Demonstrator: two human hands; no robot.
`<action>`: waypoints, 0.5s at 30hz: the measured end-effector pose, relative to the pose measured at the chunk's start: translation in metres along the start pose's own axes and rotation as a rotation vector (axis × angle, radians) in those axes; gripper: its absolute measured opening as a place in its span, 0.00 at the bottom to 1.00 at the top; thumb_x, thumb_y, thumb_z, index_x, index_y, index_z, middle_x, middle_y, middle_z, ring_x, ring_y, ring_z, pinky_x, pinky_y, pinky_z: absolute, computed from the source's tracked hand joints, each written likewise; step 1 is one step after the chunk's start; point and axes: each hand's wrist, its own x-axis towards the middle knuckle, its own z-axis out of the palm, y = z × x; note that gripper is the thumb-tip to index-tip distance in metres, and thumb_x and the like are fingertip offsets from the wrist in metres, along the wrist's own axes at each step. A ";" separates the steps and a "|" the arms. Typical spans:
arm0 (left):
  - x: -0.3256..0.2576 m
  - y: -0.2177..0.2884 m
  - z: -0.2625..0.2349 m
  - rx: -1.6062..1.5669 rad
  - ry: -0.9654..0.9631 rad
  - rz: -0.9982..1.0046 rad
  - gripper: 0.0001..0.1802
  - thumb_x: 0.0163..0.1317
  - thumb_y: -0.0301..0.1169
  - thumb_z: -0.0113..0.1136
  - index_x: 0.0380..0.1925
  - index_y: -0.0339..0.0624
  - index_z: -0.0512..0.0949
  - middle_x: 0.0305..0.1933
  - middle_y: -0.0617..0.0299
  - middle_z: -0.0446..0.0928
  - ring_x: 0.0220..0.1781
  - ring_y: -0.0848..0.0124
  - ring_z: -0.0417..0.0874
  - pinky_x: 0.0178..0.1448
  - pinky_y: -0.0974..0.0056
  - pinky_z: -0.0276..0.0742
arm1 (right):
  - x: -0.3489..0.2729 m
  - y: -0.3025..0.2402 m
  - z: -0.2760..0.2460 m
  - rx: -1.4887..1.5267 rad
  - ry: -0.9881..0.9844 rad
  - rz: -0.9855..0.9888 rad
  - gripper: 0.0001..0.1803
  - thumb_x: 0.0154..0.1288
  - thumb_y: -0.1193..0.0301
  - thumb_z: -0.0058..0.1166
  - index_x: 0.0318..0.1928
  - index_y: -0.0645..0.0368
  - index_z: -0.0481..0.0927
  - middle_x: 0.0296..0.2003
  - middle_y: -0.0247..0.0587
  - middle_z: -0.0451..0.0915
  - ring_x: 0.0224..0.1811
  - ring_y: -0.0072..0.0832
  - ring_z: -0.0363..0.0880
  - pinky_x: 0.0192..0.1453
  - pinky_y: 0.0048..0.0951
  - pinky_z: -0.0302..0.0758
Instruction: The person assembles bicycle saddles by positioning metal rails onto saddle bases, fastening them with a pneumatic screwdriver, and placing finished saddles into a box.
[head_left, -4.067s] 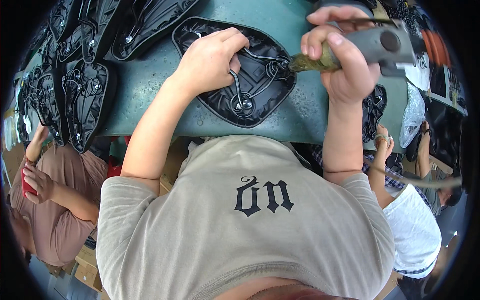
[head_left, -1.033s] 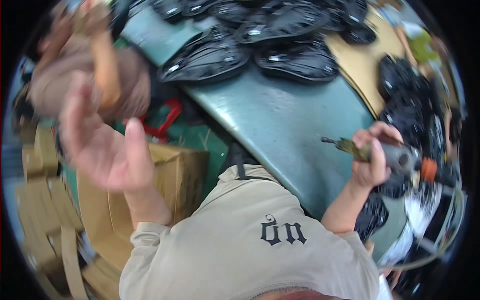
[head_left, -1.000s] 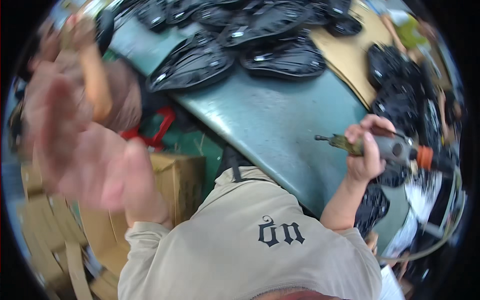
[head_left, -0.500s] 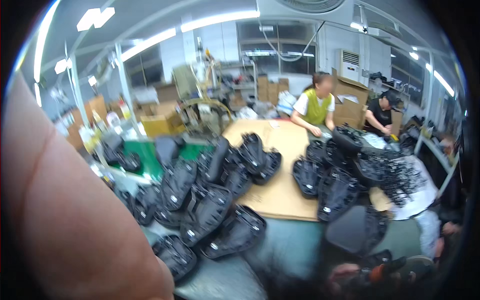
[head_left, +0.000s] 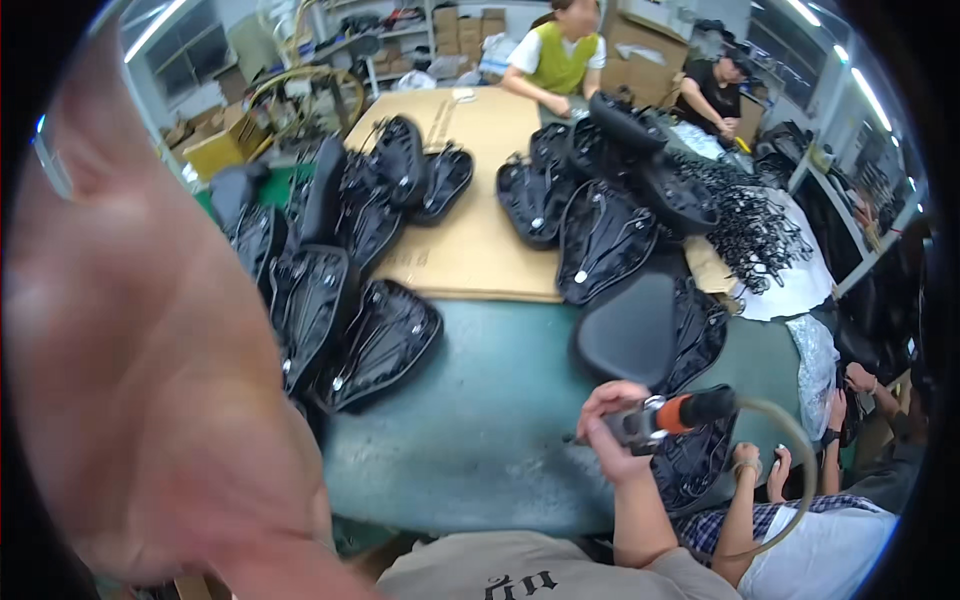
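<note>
My right hand (head_left: 612, 440), closed, holds an air screwdriver (head_left: 675, 413) with a grey body, an orange ring and a black end. A pale hose bends down from it past my right forearm. Just beyond that hand lies a black padded saddle (head_left: 628, 330), smooth side up, against another saddle (head_left: 703, 330) showing its ribbed underside. Another upturned saddle (head_left: 695, 465) is partly hidden behind the tool. Very close and blurred, my left hand and arm (head_left: 160, 330) fill the left side; its fingers cannot be made out.
Upturned saddles (head_left: 385, 340) are piled at left on the green table (head_left: 480, 400); more stand beyond on flat cardboard (head_left: 470, 240). Black wire parts (head_left: 750, 235) heap on white sheeting at right. Two people work at the far side; other people's hands (head_left: 760, 462) are close on my right.
The view has tipped downward, bringing my torso and the near table into sight. My right hand and the air screwdriver, blurred at the lower right before, now show clearly farther left and higher.
</note>
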 end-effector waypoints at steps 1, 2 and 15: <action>-0.017 -0.036 0.053 -0.038 0.035 -0.008 0.33 0.72 0.49 0.51 0.66 0.32 0.71 0.72 0.38 0.71 0.72 0.44 0.72 0.83 0.42 0.56 | -0.007 0.011 -0.009 -0.036 0.004 0.013 0.21 0.59 0.88 0.60 0.53 0.66 0.73 0.40 0.43 0.80 0.32 0.24 0.83 0.38 0.26 0.82; -0.018 -0.047 0.067 -0.087 0.057 -0.007 0.33 0.72 0.49 0.51 0.65 0.32 0.71 0.72 0.38 0.71 0.72 0.44 0.72 0.83 0.41 0.56 | -0.010 0.012 -0.019 -0.131 0.010 0.002 0.21 0.58 0.88 0.61 0.52 0.65 0.75 0.41 0.44 0.81 0.35 0.25 0.83 0.39 0.26 0.82; -0.348 -0.213 0.244 0.811 -0.852 -1.102 0.45 0.56 0.47 0.74 0.60 0.20 0.66 0.55 0.32 0.77 0.56 0.41 0.84 0.62 0.48 0.82 | -0.007 0.019 -0.036 -0.283 -0.067 -0.058 0.28 0.59 0.89 0.61 0.60 0.65 0.70 0.49 0.49 0.81 0.37 0.27 0.86 0.42 0.29 0.83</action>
